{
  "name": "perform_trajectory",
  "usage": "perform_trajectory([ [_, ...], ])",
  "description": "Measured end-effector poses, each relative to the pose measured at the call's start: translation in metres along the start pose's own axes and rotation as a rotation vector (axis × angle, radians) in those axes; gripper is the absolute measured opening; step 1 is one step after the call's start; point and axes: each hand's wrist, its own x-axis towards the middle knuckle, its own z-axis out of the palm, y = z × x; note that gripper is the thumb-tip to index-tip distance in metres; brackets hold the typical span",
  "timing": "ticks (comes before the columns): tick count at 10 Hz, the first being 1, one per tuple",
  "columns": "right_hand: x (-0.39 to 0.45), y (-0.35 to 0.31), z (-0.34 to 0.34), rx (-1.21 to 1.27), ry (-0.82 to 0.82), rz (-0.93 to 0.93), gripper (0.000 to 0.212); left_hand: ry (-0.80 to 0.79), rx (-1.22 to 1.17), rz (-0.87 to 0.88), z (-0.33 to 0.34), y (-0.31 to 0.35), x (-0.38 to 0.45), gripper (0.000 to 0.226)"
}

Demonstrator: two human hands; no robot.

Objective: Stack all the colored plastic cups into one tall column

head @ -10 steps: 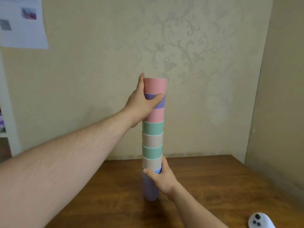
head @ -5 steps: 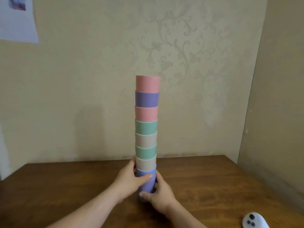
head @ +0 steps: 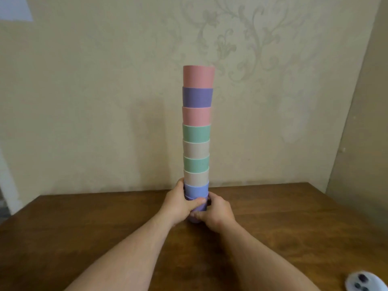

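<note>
One tall column of nested plastic cups (head: 197, 133) stands upright on the wooden table (head: 294, 217). From the top the colours run pink, purple, pink, green, beige, green, beige, then blue and purple at the base. My left hand (head: 180, 204) wraps the lowest cups from the left, its thumb across the front. From the right, my right hand (head: 216, 213) clasps the bottom purple cup. Both hands hide most of the base.
A white controller with dark buttons (head: 364, 283) lies at the table's near right corner. Behind the column is a patterned wall (head: 105, 101), and a second wall closes in on the right. A sheet of paper (head: 14, 8) hangs at the upper left.
My left hand has come down from the top cups to the base of the column, joining my right hand there. The column stands in the same place.
</note>
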Motion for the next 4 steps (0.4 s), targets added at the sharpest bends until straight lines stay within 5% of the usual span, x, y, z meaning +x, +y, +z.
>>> perform_trajectory([
  [3, 0.005, 0.008, 0.013, 0.013, -0.021, 0.046, 0.063, 0.021, -0.102, -0.075, 0.016, -0.015, 0.000, 0.080],
  [4, -0.008, 0.009, 0.015, 0.007, 0.002, 0.073, 0.066, -0.008, -0.036, -0.130, 0.016, -0.019, -0.013, 0.124],
])
